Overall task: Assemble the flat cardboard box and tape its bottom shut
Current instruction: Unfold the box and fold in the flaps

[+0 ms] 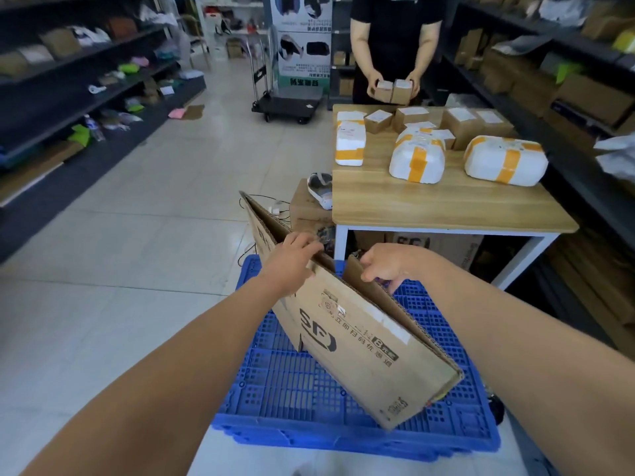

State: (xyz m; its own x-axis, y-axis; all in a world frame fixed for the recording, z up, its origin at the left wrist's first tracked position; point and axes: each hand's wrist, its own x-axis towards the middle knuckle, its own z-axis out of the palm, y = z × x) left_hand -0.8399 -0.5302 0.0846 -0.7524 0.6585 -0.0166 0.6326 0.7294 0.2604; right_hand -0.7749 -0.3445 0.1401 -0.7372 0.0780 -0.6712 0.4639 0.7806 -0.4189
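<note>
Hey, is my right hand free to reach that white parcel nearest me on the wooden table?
Probably not yet: the right hand grips the cardboard box with the left hand. Nothing blocks the white parcel itself.

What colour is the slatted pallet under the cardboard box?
Bright blue; the pallet shows best in the head view, beneath the flat cardboard box.

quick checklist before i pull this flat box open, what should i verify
1. Left hand grips the top edge of the cardboard box: ok.
2. Right hand grips the opposite panel's edge: ok.
3. Box opened into a square: not ok, its panels have barely parted.
4. Bottom flaps folded shut: not ok.
5. Space over the blue pallet to spread the box: ok.
6. Tape within reach: cannot tell, none in view.
</note>
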